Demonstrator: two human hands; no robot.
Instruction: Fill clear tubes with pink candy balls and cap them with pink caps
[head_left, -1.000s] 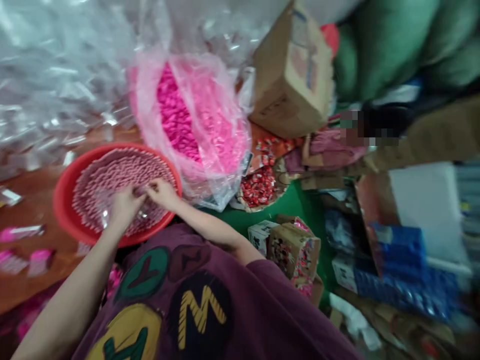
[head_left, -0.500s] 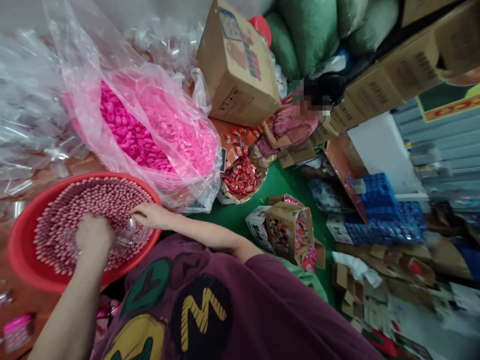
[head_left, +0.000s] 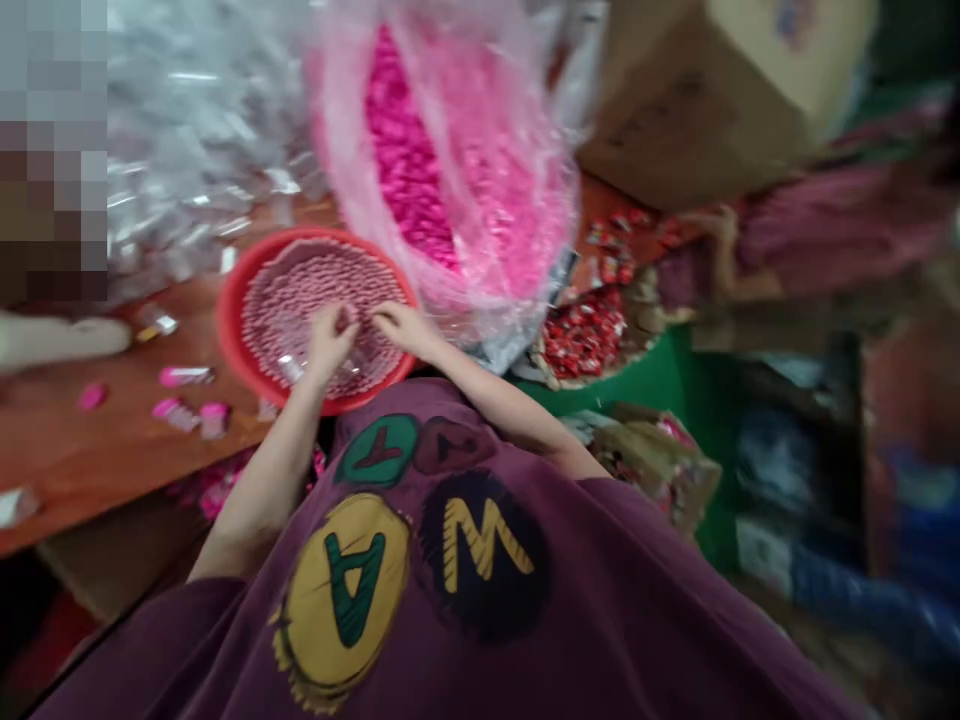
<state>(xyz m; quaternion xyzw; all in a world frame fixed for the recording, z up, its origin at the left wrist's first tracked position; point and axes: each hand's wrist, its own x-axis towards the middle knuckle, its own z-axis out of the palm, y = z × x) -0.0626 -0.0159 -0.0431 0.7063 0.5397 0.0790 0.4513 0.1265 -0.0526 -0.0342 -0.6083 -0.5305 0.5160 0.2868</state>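
Note:
A red basin (head_left: 229, 305) full of small pink pieces (head_left: 300, 275) stands in front of me. Over its middle is my left hand (head_left: 330, 340), thumb and fingers curled together in a pinch. Close beside it, above the right part of the basin, my right hand (head_left: 405, 328) also has its fingers pinched. Blur and small size hide what either hand holds. Clear plastic containers (head_left: 289, 368) lie on the pink pieces below my left hand.
Behind the basin stands a plastic bag (head_left: 510, 200) of bright pink parts. Pink-capped containers (head_left: 214, 418) lie on the table (head_left: 112, 450), near another person's forearm (head_left: 67, 340). Red packets (head_left: 585, 335) and a large carton (head_left: 675, 130) are to the right, beside a person in pink (head_left: 840, 230).
My view has swung left, so the basin appears further right. My left hand has risen from among the pink pieces and come close to my right hand.

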